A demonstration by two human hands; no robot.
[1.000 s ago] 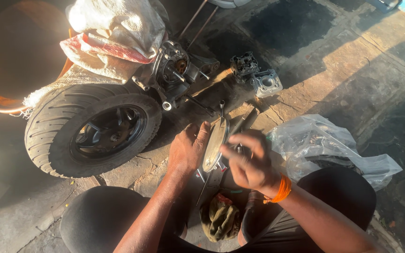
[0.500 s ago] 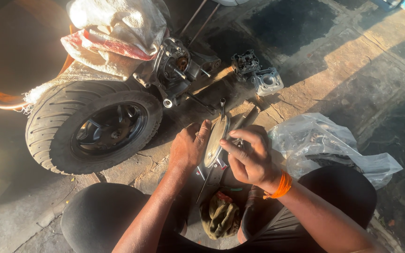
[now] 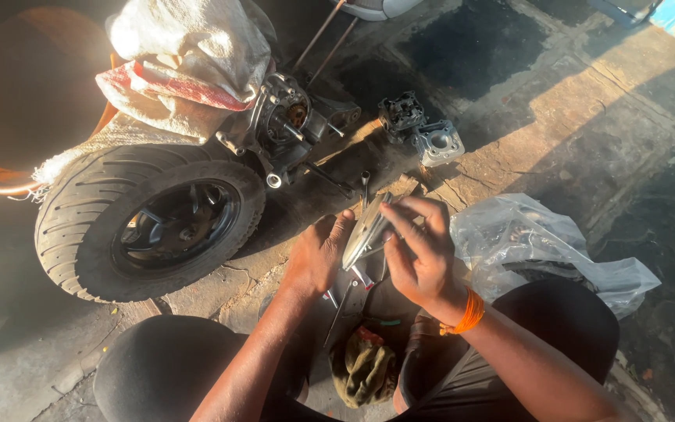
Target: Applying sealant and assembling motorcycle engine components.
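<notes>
1. Together, we see both hands on a thin metal disc (image 3: pixel 366 230) held edge-on between them.
2. Our left hand (image 3: pixel 318 254) lies flat and wide against the disc's near face, fingers pointing up and away.
3. Our right hand (image 3: pixel 423 254), an orange band (image 3: pixel 470 311) at its wrist, curls its fingers (image 3: pixel 412 209) over the disc's top edge and grips it.
4. Just beyond the fingertips stands a slim metal tool (image 3: pixel 364 187).
5. Left of the left hand lies a small tyred wheel (image 3: pixel 150 223) joined to an engine block (image 3: pixel 291 125).
6. Right of the right hand sits a clear plastic bag (image 3: pixel 541 246).
7. Below both wrists lies a dirty rag (image 3: pixel 365 367).
8. Farther off, beyond the right hand, rests a grey cylinder part (image 3: pixel 437 143).
</notes>
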